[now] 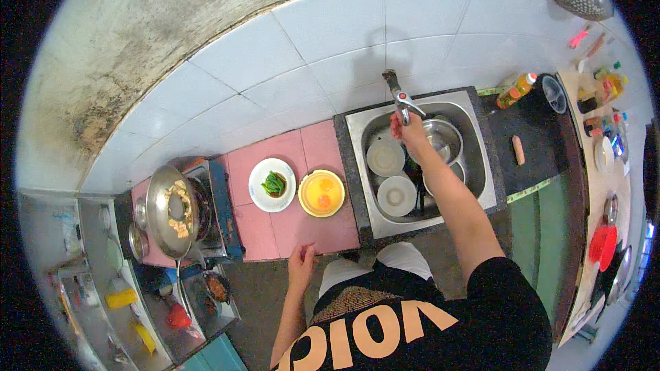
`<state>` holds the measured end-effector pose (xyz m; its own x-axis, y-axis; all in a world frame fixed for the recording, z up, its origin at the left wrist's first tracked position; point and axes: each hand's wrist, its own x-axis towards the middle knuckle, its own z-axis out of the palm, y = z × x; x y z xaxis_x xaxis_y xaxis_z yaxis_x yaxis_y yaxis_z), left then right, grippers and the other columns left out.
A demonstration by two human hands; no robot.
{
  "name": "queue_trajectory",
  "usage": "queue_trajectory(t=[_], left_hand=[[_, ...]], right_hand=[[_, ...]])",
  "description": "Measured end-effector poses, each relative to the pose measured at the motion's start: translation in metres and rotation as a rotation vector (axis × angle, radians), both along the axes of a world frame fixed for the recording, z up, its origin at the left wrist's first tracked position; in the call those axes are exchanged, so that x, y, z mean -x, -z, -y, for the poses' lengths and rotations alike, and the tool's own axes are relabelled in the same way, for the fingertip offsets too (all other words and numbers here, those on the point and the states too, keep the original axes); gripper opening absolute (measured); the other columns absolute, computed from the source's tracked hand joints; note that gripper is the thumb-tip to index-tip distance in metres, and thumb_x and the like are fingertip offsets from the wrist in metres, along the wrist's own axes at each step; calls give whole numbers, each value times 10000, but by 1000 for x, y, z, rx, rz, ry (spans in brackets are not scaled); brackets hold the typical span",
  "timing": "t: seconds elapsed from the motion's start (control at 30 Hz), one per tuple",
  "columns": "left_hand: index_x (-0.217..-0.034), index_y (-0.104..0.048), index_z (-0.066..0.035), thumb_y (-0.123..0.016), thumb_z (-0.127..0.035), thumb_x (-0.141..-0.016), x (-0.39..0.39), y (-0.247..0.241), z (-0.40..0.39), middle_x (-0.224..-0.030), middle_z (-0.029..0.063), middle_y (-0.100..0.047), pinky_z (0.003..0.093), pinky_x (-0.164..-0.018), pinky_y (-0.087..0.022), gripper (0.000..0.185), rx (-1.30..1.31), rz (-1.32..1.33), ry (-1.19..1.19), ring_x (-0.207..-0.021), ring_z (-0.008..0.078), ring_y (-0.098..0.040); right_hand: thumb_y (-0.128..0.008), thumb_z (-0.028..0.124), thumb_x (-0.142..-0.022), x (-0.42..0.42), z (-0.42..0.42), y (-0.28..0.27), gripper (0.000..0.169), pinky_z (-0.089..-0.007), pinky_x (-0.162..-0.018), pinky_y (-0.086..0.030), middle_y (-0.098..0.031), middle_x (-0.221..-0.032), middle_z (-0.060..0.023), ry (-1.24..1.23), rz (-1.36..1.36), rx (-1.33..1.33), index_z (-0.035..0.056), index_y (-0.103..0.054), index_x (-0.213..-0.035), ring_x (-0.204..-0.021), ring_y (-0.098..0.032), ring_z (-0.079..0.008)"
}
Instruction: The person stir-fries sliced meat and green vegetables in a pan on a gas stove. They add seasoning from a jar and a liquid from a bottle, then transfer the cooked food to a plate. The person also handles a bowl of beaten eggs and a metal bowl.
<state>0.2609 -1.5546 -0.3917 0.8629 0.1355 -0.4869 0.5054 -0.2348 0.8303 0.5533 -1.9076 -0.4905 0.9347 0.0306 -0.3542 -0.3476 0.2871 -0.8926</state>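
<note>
My right hand (407,131) is at the spout of a metal faucet (403,103), its fingers curled and partly hidden by the tap. Below it is a stainless steel sink (361,165) with several bowls, among them a white bowl (396,196) and a metal pot (443,139). My left hand (303,260) hangs empty by the front edge of the pink tiled counter (289,232). Nearest to that hand is a yellow-rimmed bowl (320,193) of cracked eggs. Chopped greens lie on a white plate (260,193) beside it.
At left, a wok (157,211) with browned food pieces sits on a gas stove (211,206), its handle pointing towards me. A sausage-like item (518,150) and an orange-labelled bottle (515,91) are on the dark counter right of the sink. A shelf unit (572,175) borders the right side.
</note>
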Motion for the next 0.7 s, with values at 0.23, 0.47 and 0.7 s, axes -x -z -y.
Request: queue_trajectory(t=[0.23, 0.47, 0.7], left_hand=[[-1065, -563, -33, -530, -215, -910, -3, -9, 23, -804, 35, -606, 219, -576, -438, 241, -43, -41, -3, -651, 72, -517], [-1011, -584, -27, -566, -274, -856, 15, 11, 15, -885, 163, -635, 389, -692, -485, 293, -365, 55, 336, -790, 307, -619], [-1018, -569, -47, -560, -254, -859, 15, 6, 7, -880, 148, -638, 390, -714, -486, 261, -343, 39, 276, -826, 310, -617]], right_hand=[[-558, 272, -859, -1, -23, -14, 257, -343, -668, -422, -608, -834, -143, 234, 232, 696, 41, -565, -972, -748, -565, -238], [-613, 298, -800, 32, 28, -90, 267, -374, -614, -464, -657, -738, -125, -214, 229, 1078, 32, -628, -817, -639, -621, -233], [-596, 297, -817, 57, 8, -192, 271, -443, -587, -451, -618, -686, -156, -115, 462, 1606, 29, -617, -788, -640, -597, -347]])
